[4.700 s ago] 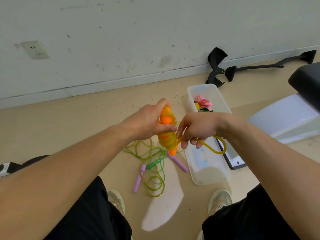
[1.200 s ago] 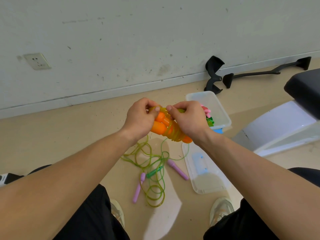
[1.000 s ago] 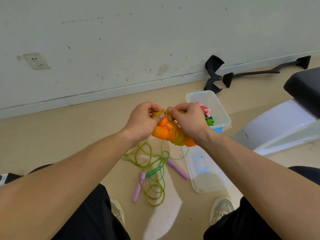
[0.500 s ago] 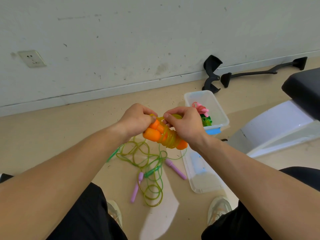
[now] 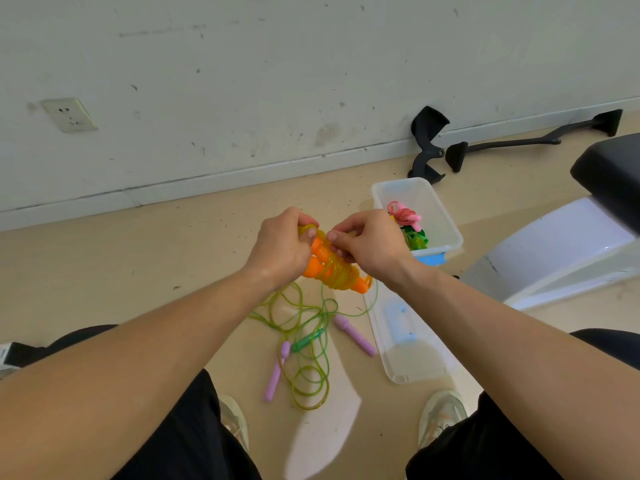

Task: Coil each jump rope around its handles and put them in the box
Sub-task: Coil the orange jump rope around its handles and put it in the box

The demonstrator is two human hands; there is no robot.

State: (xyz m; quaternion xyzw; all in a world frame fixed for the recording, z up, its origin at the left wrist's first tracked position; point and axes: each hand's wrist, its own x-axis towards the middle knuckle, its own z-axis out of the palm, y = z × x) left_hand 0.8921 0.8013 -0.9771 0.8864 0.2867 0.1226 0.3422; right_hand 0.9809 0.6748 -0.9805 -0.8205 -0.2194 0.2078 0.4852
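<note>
Head view, nearest first: black-clad legs [image 5: 194, 445] fill the bottom corners, and a left shoe [image 5: 235, 424] and a right shoe [image 5: 441, 419] stand on the tan floor [image 5: 138, 258]. Just beyond the shoes lies a loose rope [image 5: 308, 386], its green-yellow cord in tangled loops, with two purple handles [image 5: 355, 336] and a green handle [image 5: 306, 341] among them. Whether the tangle is one rope or more, I cannot tell. At three o'clock from it, just beside it, a clear lid [image 5: 412, 358] lies flat on the floor.

Above the tangle, off the floor, is the orange rope [image 5: 334, 271]. Its two orange handles lie side by side with yellow cord wound round them, slanting from eleven o'clock down to five. The left grip [image 5: 280, 249] is curled round the upper end of the handles, thumb on the cord. The right grip [image 5: 370, 245] pinches the cord at that same end between thumb and forefinger, its other fingers curled against the bundle.

At two o'clock from the grips, the clear box [image 5: 446, 223] stands open on the floor. In it lie a coiled pink rope [image 5: 405, 216] and a coiled green rope [image 5: 415, 239]. At three o'clock stands a white body [image 5: 554, 251] with a black pad [image 5: 609, 174].

Farthest off, black parts [image 5: 427, 143] lie at the foot of the wall [image 5: 311, 64] at one o'clock, and a socket [image 5: 69, 114] sits in the wall at ten.
</note>
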